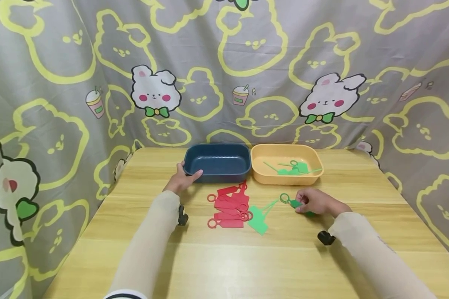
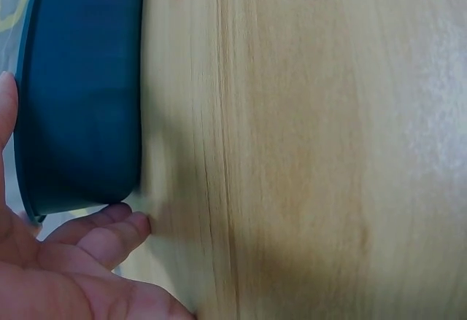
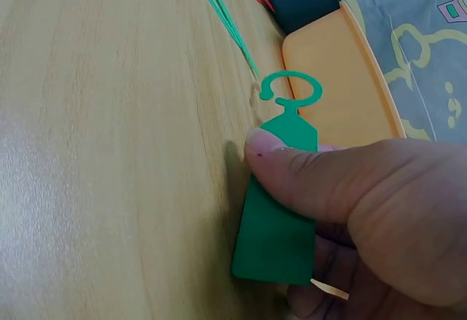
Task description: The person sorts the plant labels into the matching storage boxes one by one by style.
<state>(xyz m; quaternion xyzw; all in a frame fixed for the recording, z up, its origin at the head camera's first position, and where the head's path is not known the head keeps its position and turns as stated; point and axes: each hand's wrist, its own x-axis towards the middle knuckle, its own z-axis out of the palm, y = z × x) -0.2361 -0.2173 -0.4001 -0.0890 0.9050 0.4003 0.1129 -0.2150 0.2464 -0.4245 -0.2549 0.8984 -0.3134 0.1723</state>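
Observation:
My left hand (image 1: 181, 179) holds the left front corner of a dark blue plastic bin (image 1: 220, 178), thumb at the rim and fingers against the outer side. In front of the yellow bin (image 1: 284, 180), my right hand (image 1: 319, 202) pinches a dark green tag (image 3: 273, 240) between thumb and fingers. An open ring tops this tag, which is held over the table. Between the hands lies a pile of red ring tags (image 1: 230, 204). Beside it are light green tags (image 1: 258, 223) with thin tails. More green tags (image 1: 302, 167) lie inside the yellow bin.
Both bins stand side by side at the back of the wooden table (image 1: 232, 265). A grey patterned curtain (image 1: 205, 54) hangs close behind and along both sides. Black wrist cameras are strapped on at both sleeves.

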